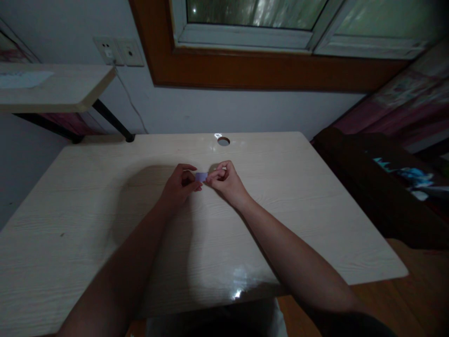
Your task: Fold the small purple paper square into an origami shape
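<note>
Between my two hands, over the middle of the desk, is a small purple piece of paper (201, 177). My left hand (180, 183) pinches its left side with thumb and fingers. On the other side, my right hand (226, 180) grips the right edge between thumb and fingertips. The fingers cover both ends of the piece, so its full outline is hidden. Under the hands lies the pale wood-grain desk (298, 215), with my shadow falling to the left.
A round cable hole (223, 141) sits near the desk's back edge. At the left rises a shelf (63, 98) on black legs, with a sheet of paper (24, 79) on it. Wall sockets (119, 51) hold a plug with a white cord (131, 98). A window is ahead.
</note>
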Demonstrator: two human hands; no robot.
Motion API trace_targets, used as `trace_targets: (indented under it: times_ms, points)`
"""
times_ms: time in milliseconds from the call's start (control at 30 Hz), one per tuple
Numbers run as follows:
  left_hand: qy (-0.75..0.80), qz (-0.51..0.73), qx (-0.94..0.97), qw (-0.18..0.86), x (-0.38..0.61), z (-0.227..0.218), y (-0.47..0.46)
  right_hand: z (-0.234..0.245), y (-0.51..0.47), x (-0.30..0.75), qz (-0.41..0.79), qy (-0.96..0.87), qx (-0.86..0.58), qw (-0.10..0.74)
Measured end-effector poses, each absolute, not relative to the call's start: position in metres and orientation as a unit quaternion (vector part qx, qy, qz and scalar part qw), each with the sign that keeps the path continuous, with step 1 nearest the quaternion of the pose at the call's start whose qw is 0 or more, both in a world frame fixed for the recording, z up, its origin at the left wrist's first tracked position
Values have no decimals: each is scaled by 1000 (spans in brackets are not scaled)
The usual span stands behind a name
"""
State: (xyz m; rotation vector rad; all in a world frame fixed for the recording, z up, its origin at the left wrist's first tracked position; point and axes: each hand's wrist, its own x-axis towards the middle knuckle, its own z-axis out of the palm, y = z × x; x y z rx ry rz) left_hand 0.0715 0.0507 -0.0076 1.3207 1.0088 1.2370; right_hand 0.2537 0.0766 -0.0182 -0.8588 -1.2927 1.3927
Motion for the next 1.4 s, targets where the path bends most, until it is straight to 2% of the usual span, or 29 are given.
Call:
trace_targets:
  times_ms: [233,567,900,1400]
  points:
    - [421,544,513,513,71,-5,50,-16,77,255,593,-508,-342,523]
    - [417,505,550,517,70,-11,52,-14,74,254,588,-549,-349,481]
    - [466,447,630,431,70,-16,51,-26,74,255,550,-595,-351,470]
    - [418,493,565,513,71,-7,49,-13,74,254,600,-536,-345,483]
